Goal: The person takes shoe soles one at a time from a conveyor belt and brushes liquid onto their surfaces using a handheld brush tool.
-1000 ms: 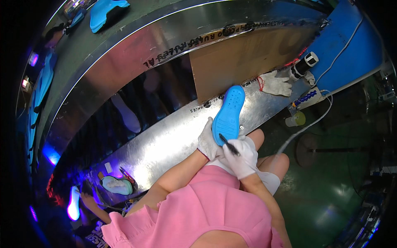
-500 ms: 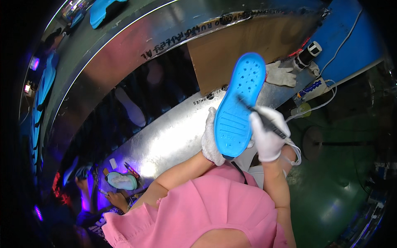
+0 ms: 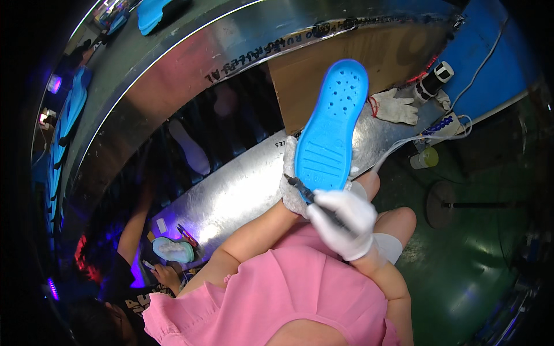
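Observation:
A bright blue shoe sole (image 3: 330, 130), with small holes toward its far end and ridged lines nearer me, is held up in front of me. My left hand (image 3: 290, 193), in a white knit glove, grips it from beneath and along its left edge; most of those fingers are hidden. In a white glove, my right hand (image 3: 349, 225) is closed around a black-handled brush (image 3: 301, 188). The brush tip is at the near left edge of the sole, beside my left glove; whether it touches the sole I cannot tell.
A metal bench (image 3: 231, 199) curves beneath my hands, with cardboard (image 3: 311, 81) behind. An empty glove (image 3: 394, 108), a black-and-white cylinder (image 3: 434, 81) and a white cord (image 3: 398, 143) are at the right. A co-worker's hand (image 3: 167, 278) is by a pale green sole (image 3: 173, 249) at left.
My right hand has moved down and left with the brush, from the middle of the sole to its near left edge. The sole has shifted slightly. The co-worker's arm at left has moved.

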